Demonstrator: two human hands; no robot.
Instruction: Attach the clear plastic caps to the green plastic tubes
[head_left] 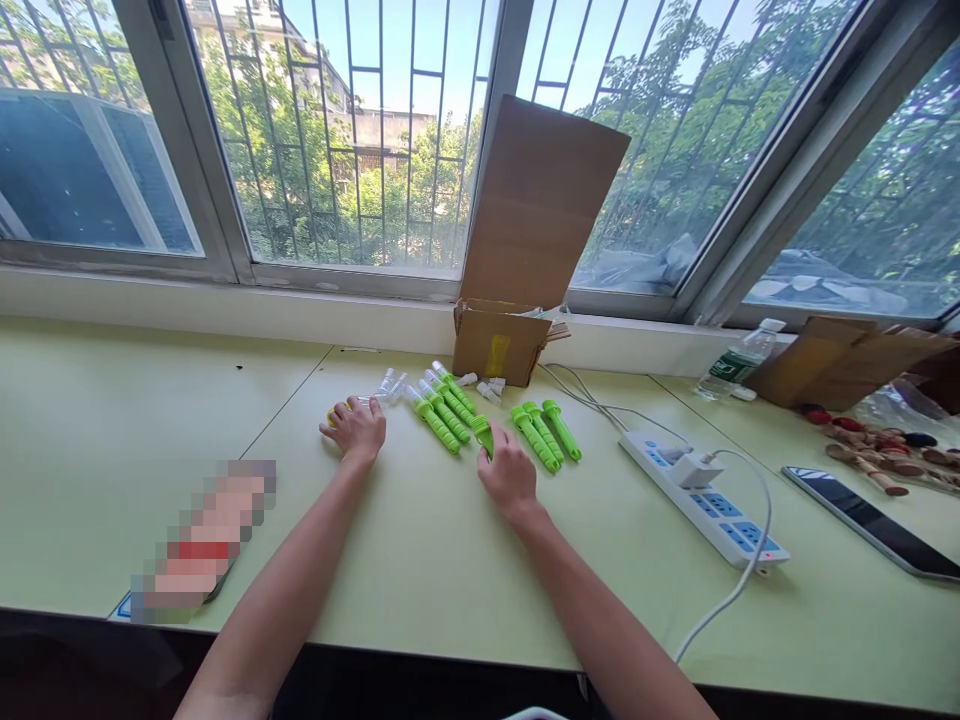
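Small green piece (pixel 484 435) on counter (pixel 420 560), mid-width toward far edge, pinched by right hand (pixel 510 478). Left hand (pixel 356 428) palm down, fingers curled over yellow piece (pixel 331 411); grip cannot tell. Row of green handles (pixel 444 415) between hands, three more handles (pixel 546 433) just right. Judged pick-up stage; lifting calls for clearing close neighbours. Cardboard box (pixel 499 345) behind.

Left hand (pixel 355 428), right hand (pixel 508 478) — outstretched (palms down).

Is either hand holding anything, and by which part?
Right hand pinches a short green piece by its near end. Left hand covers a yellow piece; grip unclear.
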